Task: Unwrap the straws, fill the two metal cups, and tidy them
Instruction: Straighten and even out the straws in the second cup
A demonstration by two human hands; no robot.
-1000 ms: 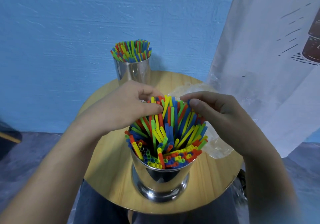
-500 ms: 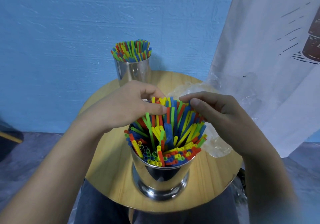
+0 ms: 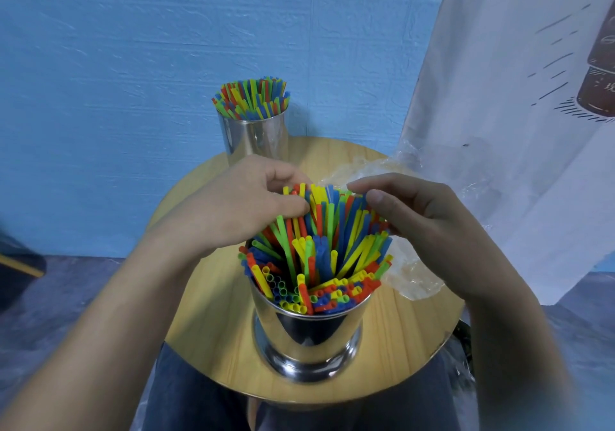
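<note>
Your left hand and right hand are pinching the coloured straws at their tops in the near metal cup on the worktop; gather them upright gently.

On the table we find the near cup at 6 o'clock, straws in it. The far cup stands at 11 o'clock, a second bundle in it. The wrapper lies at 3 o'clock, partly under our right hand. Our left hand grips the straws from 10 o'clock, the right hand from 2 o'clock.
</note>
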